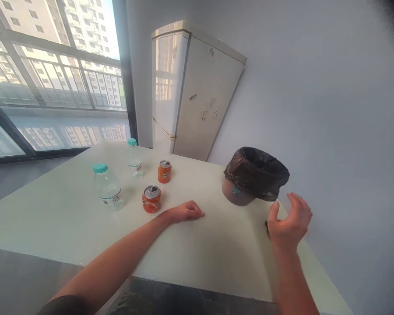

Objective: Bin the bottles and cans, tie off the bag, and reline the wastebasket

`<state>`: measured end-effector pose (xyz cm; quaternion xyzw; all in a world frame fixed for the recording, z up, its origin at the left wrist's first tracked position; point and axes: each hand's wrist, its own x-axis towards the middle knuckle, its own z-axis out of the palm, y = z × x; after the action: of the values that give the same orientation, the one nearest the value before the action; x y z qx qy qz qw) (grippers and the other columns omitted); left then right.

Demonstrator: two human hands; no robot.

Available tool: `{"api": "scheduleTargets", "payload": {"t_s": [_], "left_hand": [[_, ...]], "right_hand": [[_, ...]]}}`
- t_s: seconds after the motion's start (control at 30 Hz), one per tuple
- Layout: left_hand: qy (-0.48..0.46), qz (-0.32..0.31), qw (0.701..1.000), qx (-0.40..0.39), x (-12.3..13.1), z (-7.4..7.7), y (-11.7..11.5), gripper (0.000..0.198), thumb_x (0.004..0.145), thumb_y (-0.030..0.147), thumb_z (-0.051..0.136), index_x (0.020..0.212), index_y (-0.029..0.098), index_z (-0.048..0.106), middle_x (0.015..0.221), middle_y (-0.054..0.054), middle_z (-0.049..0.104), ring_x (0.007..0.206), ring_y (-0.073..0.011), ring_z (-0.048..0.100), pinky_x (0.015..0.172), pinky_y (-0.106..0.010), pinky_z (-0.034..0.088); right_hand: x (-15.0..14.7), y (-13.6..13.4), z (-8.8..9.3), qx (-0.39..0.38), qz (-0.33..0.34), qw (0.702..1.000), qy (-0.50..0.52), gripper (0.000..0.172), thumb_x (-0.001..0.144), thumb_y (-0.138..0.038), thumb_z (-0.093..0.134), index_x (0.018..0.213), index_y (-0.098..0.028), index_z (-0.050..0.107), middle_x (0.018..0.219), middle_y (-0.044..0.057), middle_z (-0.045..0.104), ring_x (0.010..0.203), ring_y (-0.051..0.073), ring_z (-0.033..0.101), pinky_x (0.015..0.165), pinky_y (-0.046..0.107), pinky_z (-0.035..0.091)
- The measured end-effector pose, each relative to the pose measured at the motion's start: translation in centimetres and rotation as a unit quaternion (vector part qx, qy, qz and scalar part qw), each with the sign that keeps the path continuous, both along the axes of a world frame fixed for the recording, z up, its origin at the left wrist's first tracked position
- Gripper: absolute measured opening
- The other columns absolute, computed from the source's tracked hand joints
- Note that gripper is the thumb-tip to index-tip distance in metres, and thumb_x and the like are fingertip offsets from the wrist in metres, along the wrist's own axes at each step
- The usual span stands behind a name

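Note:
My left hand [188,211] rests on the table with its fingers curled into a loose fist, and nothing shows in it. Raised over the table's right side, my right hand [290,222] has its thumb and fingers spread apart around nothing. Just beyond it stands a small brown bin [238,196] lined with a black plastic bag [261,175]. A small dark thing [267,225], partly hidden by my right hand, is too covered to name. Left of my left hand are a nearer orange drink can [151,200] and a farther orange drink can [164,172], both upright with opened tops.
Two clear plastic bottles with teal caps, a nearer bottle [109,190] and a farther bottle [135,162], stand upright on the pale table [197,249] at left. A white fridge [200,92] is behind the table. A wall [331,109] runs along the right; windows [59,74] are at left.

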<state>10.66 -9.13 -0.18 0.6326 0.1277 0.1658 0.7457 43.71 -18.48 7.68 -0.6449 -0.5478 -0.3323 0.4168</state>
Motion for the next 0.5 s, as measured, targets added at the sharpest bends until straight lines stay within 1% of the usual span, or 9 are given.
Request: {"api": "scheduleTargets", "payload": {"t_s": [0.07, 0.1, 0.13, 0.2, 0.27, 0.3, 0.33, 0.4, 0.5], "left_hand": [[0.016, -0.074, 0.997, -0.017, -0.2, 0.0, -0.4, 0.074, 0.083, 0.066, 0.074, 0.049, 0.020, 0.026, 0.051, 0.006, 0.019, 0.051, -0.0086, 0.016, 0.051, -0.030, 0.016], [0.031, -0.114, 0.993, -0.022, -0.3, 0.1, -0.6, 0.074, 0.078, 0.067, 0.078, 0.047, 0.021, 0.029, 0.050, 0.005, 0.020, 0.051, -0.0091, 0.018, 0.050, -0.030, 0.018], [0.045, -0.149, 0.987, -0.025, -0.4, 0.1, -0.7, 0.073, 0.074, 0.067, 0.081, 0.046, 0.021, 0.032, 0.050, 0.004, 0.022, 0.050, -0.0097, 0.020, 0.050, -0.030, 0.021], [0.066, -0.202, 0.977, -0.029, -0.5, 0.2, -0.9, 0.072, 0.070, 0.067, 0.085, 0.044, 0.021, 0.036, 0.051, 0.003, 0.024, 0.050, -0.0106, 0.023, 0.048, -0.031, 0.023], [0.070, -0.222, 0.972, -0.033, -0.5, 0.2, -1.0, 0.074, 0.070, 0.069, 0.083, 0.042, 0.021, 0.034, 0.051, 0.003, 0.021, 0.049, -0.0108, 0.021, 0.047, -0.032, 0.024], [0.071, -0.225, 0.971, -0.036, -0.5, 0.2, -0.9, 0.075, 0.070, 0.071, 0.082, 0.042, 0.021, 0.033, 0.051, 0.003, 0.020, 0.049, -0.0109, 0.021, 0.046, -0.032, 0.025], [0.072, -0.227, 0.971, -0.037, -0.4, 0.3, -0.9, 0.075, 0.071, 0.071, 0.082, 0.042, 0.021, 0.032, 0.051, 0.003, 0.020, 0.049, -0.0110, 0.020, 0.046, -0.032, 0.026], [0.075, -0.230, 0.969, -0.040, -0.4, 0.3, -0.9, 0.074, 0.071, 0.070, 0.081, 0.043, 0.022, 0.033, 0.050, 0.003, 0.021, 0.049, -0.0113, 0.020, 0.045, -0.033, 0.027], [0.075, -0.237, 0.968, -0.041, -0.3, 0.2, -0.9, 0.073, 0.073, 0.068, 0.081, 0.044, 0.022, 0.033, 0.050, 0.002, 0.022, 0.049, -0.0116, 0.021, 0.045, -0.033, 0.028]], "right_hand": [[-0.6, 1.9, 2.9, 0.004, 0.030, 0.999, -0.026, 0.053, 0.102, -0.042, 0.050, 0.146, -0.012, 0.051, 0.144, 0.023, 0.058, 0.138, 0.035, 0.052, 0.115, 0.052, 0.041], [-0.6, 3.2, 4.1, -0.013, 0.043, 0.998, -0.038, 0.055, 0.102, -0.045, 0.050, 0.146, -0.012, 0.050, 0.144, 0.023, 0.059, 0.137, 0.035, 0.053, 0.114, 0.052, 0.040], [-0.4, 4.6, 5.0, -0.037, 0.049, 0.997, -0.052, 0.056, 0.102, -0.049, 0.050, 0.143, -0.011, 0.053, 0.138, 0.022, 0.062, 0.130, 0.035, 0.057, 0.112, 0.052, 0.040], [0.1, 7.5, 6.2, -0.108, 0.040, 0.990, -0.083, 0.055, 0.102, -0.058, 0.047, 0.122, -0.010, 0.066, 0.110, 0.020, 0.071, 0.107, 0.033, 0.063, 0.100, 0.048, 0.043], [0.4, 9.8, 6.6, -0.171, 0.024, 0.979, -0.104, 0.056, 0.101, -0.062, 0.043, 0.093, -0.014, 0.070, 0.079, 0.013, 0.067, 0.081, 0.028, 0.059, 0.086, 0.042, 0.043], [0.2, 10.6, 6.7, -0.187, 0.019, 0.976, -0.108, 0.057, 0.101, -0.063, 0.042, 0.082, -0.016, 0.069, 0.070, 0.010, 0.062, 0.072, 0.025, 0.054, 0.081, 0.040, 0.041], [-0.3, 10.9, 6.7, -0.190, 0.017, 0.976, -0.109, 0.058, 0.101, -0.063, 0.042, 0.076, -0.017, 0.067, 0.065, 0.008, 0.058, 0.067, 0.023, 0.050, 0.079, 0.039, 0.038], [-2.2, 10.7, 6.8, -0.174, 0.029, 0.978, -0.109, 0.058, 0.101, -0.064, 0.043, 0.073, -0.018, 0.065, 0.064, 0.006, 0.057, 0.064, 0.021, 0.046, 0.077, 0.037, 0.036], [-6.8, 8.8, 7.0, -0.172, 0.077, 0.975, -0.118, 0.057, 0.102, -0.063, 0.044, 0.072, -0.019, 0.063, 0.066, 0.005, 0.058, 0.064, 0.019, 0.046, 0.075, 0.035, 0.033]]}}
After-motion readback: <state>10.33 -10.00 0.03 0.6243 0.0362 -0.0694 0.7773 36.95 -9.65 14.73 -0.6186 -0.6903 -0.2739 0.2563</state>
